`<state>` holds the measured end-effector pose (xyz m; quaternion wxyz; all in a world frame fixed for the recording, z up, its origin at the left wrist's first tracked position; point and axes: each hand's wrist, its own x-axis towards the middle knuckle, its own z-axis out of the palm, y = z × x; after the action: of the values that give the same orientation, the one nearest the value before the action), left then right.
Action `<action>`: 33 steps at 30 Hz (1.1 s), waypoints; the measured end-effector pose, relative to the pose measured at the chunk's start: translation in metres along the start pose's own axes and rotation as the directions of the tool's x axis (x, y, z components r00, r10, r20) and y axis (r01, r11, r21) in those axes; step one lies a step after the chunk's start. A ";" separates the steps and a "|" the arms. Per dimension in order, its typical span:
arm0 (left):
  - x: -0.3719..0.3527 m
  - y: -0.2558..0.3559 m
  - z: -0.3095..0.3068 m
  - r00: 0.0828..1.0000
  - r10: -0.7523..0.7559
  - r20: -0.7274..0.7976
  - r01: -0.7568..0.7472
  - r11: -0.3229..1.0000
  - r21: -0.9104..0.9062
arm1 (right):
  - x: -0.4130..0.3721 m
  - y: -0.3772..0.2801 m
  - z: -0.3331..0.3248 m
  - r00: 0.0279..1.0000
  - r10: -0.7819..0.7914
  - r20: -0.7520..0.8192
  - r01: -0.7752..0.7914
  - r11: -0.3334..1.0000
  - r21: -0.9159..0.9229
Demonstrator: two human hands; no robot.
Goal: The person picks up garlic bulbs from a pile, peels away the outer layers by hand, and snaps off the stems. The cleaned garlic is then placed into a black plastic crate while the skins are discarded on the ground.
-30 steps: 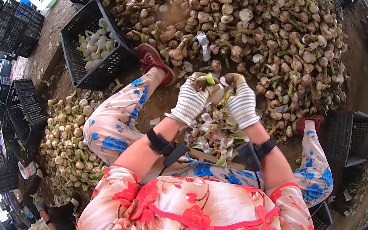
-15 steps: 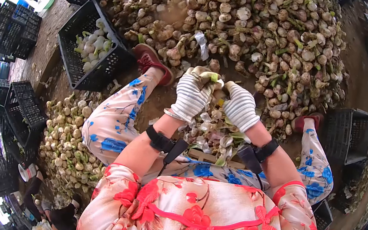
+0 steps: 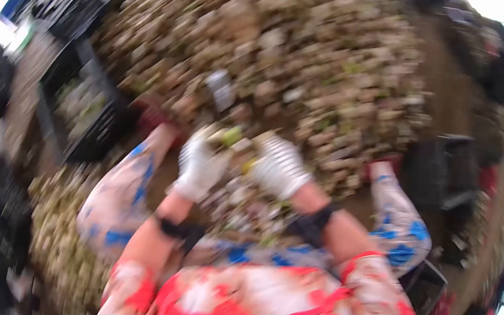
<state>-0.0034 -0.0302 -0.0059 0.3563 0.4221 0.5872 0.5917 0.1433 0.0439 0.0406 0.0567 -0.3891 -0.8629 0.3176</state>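
Motion blur smears the whole head view. My left hand (image 3: 202, 161), in a striped white glove, has its fingers curled around a garlic bulb (image 3: 231, 136) with a pale green part showing. Close on its right is my right hand (image 3: 281, 165), also gloved, its fingers bent towards the bulb. Whatever sits in those right fingertips is too blurred to make out. Below both hands, loose garlic skins and trimmings (image 3: 244, 206) lie between my legs. Just beyond them spreads a big heap of untrimmed garlic (image 3: 284, 37).
A black crate (image 3: 97, 138) at left holds white garlic bulbs. Another pile of garlic (image 3: 62, 213) lies beside my left leg. To the right stands a black crate (image 3: 457, 170). A whitish scrap (image 3: 220, 89) rests at the heap's near edge.
The view has swung and blurred, so the scene sits further left and the hands appear lower. Both hands stay close together at the bulb.
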 end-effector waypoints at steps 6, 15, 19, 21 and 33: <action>0.003 -0.006 0.006 0.976 0.217 0.035 -0.217 0.927 0.306 | -0.005 0.022 0.040 0.985 0.087 -0.148 -0.063 0.986 0.157; 0.002 0.013 0.007 0.983 -0.106 0.151 0.117 0.991 -0.067 | -0.013 0.019 0.014 0.995 0.057 -0.078 -0.041 0.979 0.200; 0.006 0.032 0.001 0.972 -0.191 0.137 0.224 0.928 -0.297 | -0.015 0.028 -0.002 0.980 -0.092 -0.179 0.096 0.995 0.015; 0.003 0.055 -0.002 0.897 -0.389 0.212 0.443 0.785 -0.433 | -0.010 0.039 0.012 0.979 -0.123 -0.162 0.115 0.992 -0.056; 0.028 -0.033 -0.028 0.768 -0.611 0.189 0.346 0.149 -0.926 | -0.039 -0.010 -0.077 0.982 0.055 0.180 -0.188 0.214 0.958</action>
<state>-0.0420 -0.0137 -0.0349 0.6275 -0.1432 0.2798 0.7124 0.1903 0.0507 0.1135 0.2151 -0.3178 -0.4458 0.8087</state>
